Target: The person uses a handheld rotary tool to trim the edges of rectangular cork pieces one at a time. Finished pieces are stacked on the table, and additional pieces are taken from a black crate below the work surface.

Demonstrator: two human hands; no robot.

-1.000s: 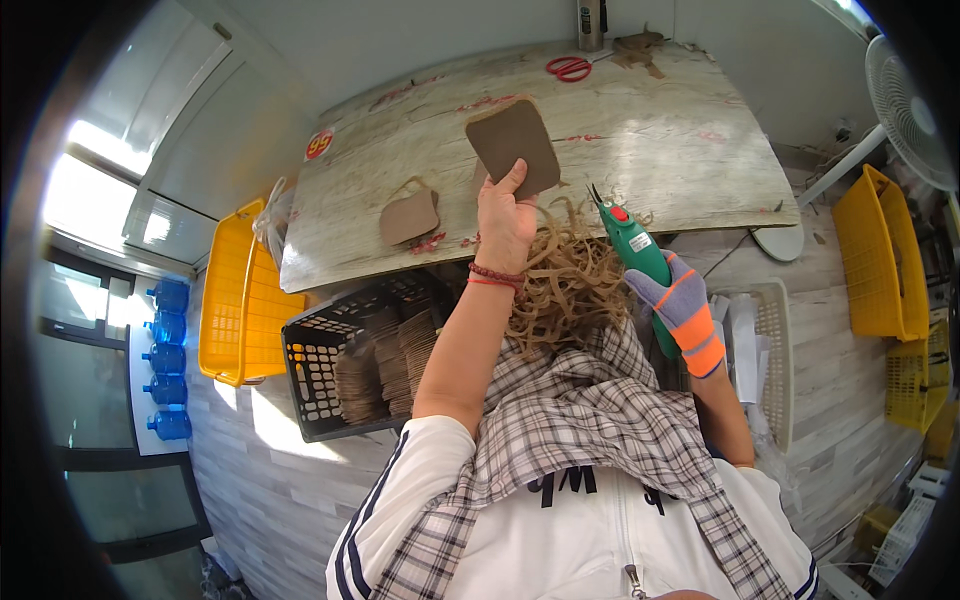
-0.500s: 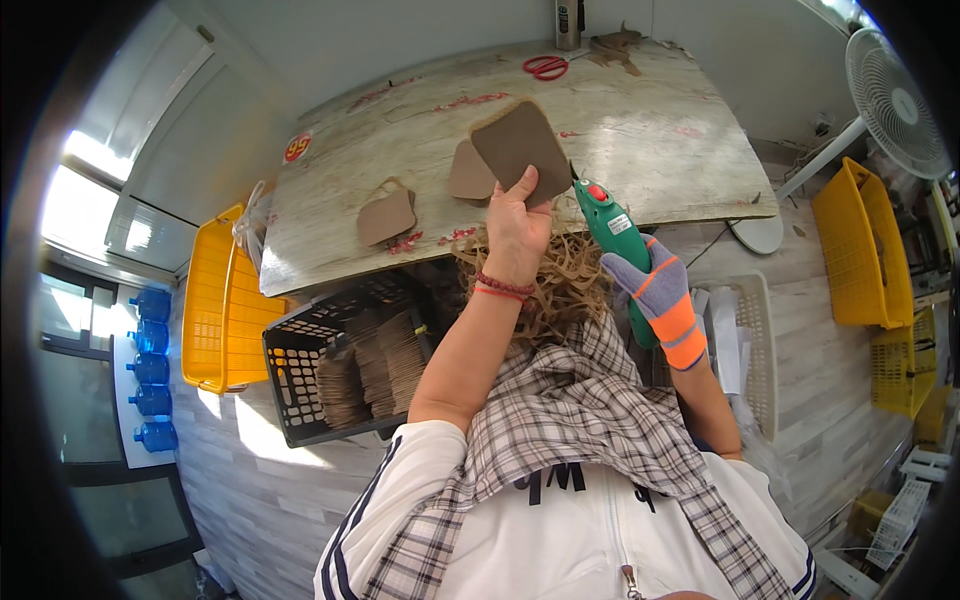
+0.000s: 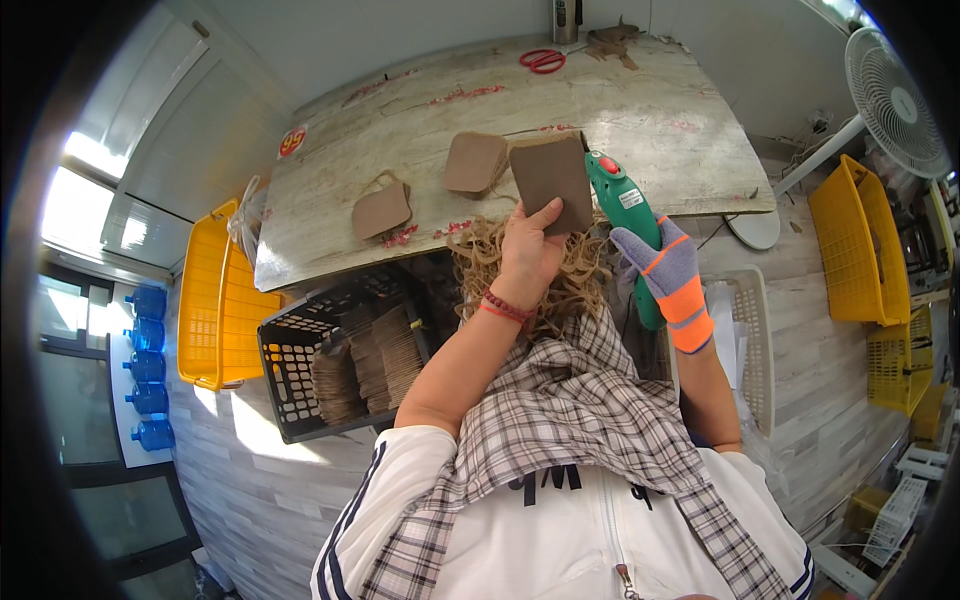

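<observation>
My bare left hand (image 3: 535,245) grips a brown rounded-square pad (image 3: 552,180) by its near edge, thumb on top. In my gloved right hand (image 3: 662,270) is a green cordless electric cutter (image 3: 622,200) with a red button; its tip meets the pad's right edge. Behind the held pad, a small stack of similar brown pads (image 3: 474,163) rests on the table (image 3: 340,145). Another brown pad (image 3: 381,211), with a thin strip looped at its top, lies farther left. Curly brown trimmings (image 3: 485,265) heap up below my left hand, over the checked apron (image 3: 550,400).
A black crate (image 3: 290,425) of stacked brown pieces stands left, beside a yellow basket (image 3: 205,300). Red scissors (image 3: 542,61) and brown scraps (image 3: 612,42) lie at the table's back. To the right are a pale basket (image 3: 765,350), a white fan (image 3: 888,90) and yellow crates (image 3: 850,240).
The held pad has come down and to the right, and turned more upright, uncovering the stack behind it. The cutter has shifted slightly right and stays at the pad's right edge.
</observation>
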